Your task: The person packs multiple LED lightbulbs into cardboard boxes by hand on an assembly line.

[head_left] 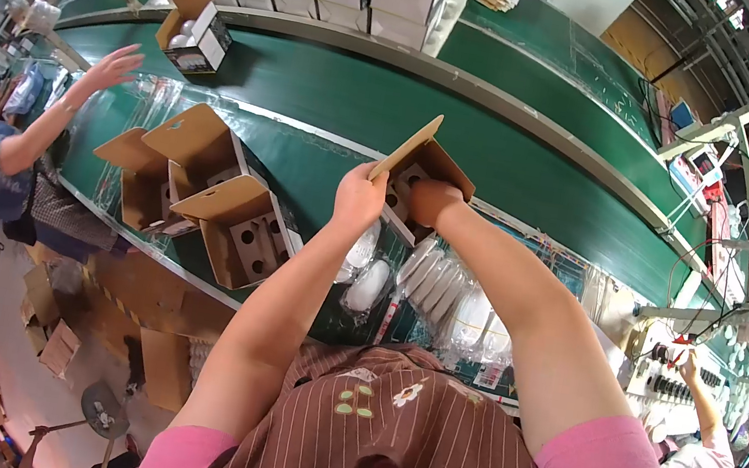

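Clearly, from the head camera, your left hand [360, 199] pinches the open carton [450, 168] beside its raised flap [410, 148] — that grip is closed on the cardboard. Your right hand [433, 203] reaches inside; its fingertips are hidden, so whether that grip is spread or pinching cannot be told. You have the carton tilted over the green bench [321, 79] — near wrapped white pieces [431, 277].

The left hand [361, 197] grips an open brown cardboard box [411, 150], the right hand [435, 203] is inside it, and plastic-wrapped white rounded pieces [432, 278] lie beside it
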The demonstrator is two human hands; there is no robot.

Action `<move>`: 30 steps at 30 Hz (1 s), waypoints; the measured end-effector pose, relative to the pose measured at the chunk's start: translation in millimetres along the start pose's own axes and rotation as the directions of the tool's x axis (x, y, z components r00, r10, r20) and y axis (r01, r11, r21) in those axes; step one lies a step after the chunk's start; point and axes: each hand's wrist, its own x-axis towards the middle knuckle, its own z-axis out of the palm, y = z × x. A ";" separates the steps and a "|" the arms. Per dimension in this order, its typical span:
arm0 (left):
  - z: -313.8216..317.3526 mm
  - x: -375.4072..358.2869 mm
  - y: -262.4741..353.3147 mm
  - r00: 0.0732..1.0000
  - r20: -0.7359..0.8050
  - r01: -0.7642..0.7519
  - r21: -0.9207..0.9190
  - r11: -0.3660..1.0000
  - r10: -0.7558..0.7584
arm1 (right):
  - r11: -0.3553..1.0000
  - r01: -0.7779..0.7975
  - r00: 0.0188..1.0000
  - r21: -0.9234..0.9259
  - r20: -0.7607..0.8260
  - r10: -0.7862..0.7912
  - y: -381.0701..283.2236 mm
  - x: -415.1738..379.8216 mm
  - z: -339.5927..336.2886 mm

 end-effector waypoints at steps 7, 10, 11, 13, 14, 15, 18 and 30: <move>-60.8 21.5 31.5 0.987 -0.103 0.128 0.008 0.992 -0.127 | 0.941 0.279 0.854 0.191 -0.498 -0.152 5.6 -87.9 -42.4; -73.9 44.8 25.3 0.983 -0.106 0.153 0.042 0.987 -0.147 | 0.930 0.322 0.798 0.179 -0.580 -0.165 6.3 -90.8 -41.3; -76.2 52.9 17.7 0.984 -0.114 0.147 0.059 0.987 -0.140 | 0.929 0.331 0.792 0.162 -0.583 -0.181 3.3 -85.4 -42.2; -76.8 67.0 3.9 0.979 -0.137 0.170 0.134 0.976 -0.152 | 0.933 0.331 0.814 0.140 -0.542 -0.207 -10.8 -68.8 -43.2; -75.1 71.8 -2.5 0.977 -0.142 0.180 0.172 0.968 -0.157 | 0.941 0.311 0.841 0.135 -0.501 -0.206 -19.7 -53.9 -49.1; -78.8 70.7 3.4 0.972 -0.147 0.206 0.164 0.965 -0.182 | 0.950 0.285 0.866 0.128 -0.458 -0.198 -28.0 -39.4 -55.2; -88.6 75.5 5.7 0.975 -0.194 0.123 0.058 0.991 -0.110 | 0.981 0.189 0.903 0.048 -0.401 -0.154 -47.5 -2.1 -73.8; -91.3 80.1 -24.8 0.976 -0.157 0.155 0.022 0.988 -0.150 | 0.930 0.368 0.927 -0.018 -0.069 -0.369 -79.1 105.4 -65.3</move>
